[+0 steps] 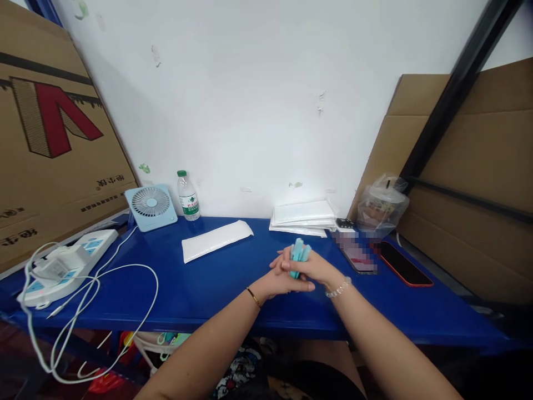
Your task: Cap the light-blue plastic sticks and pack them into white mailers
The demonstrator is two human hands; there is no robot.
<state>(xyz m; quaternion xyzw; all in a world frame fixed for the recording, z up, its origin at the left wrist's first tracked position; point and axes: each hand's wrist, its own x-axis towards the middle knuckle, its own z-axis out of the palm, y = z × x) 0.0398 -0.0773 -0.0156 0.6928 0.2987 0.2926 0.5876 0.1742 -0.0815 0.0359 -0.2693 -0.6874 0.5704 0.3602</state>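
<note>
My two hands are clasped together above the front middle of the blue table (166,294). In my right hand (310,269) is a small bundle of turquoise, stick-like plastic pieces (298,258), standing up between thumb and palm; their exact kind is unclear. My left hand (277,282) lies against the right from below, its thumb stretched toward the right wrist. Its other fingers are wrapped in among the right hand's and partly hidden, so anything inside them cannot be made out. Beyond the hands lie a single white padded packet (216,240) and a stack of similar packets (303,213).
Back left stand a light-blue fan (152,205) and a water bottle (189,197). A power strip (69,272) with looping white cables (156,283) is at the left edge. Two phones (358,253) (406,264) and a bagged drink cup (380,206) sit right. Cardboard (478,166) flanks the table.
</note>
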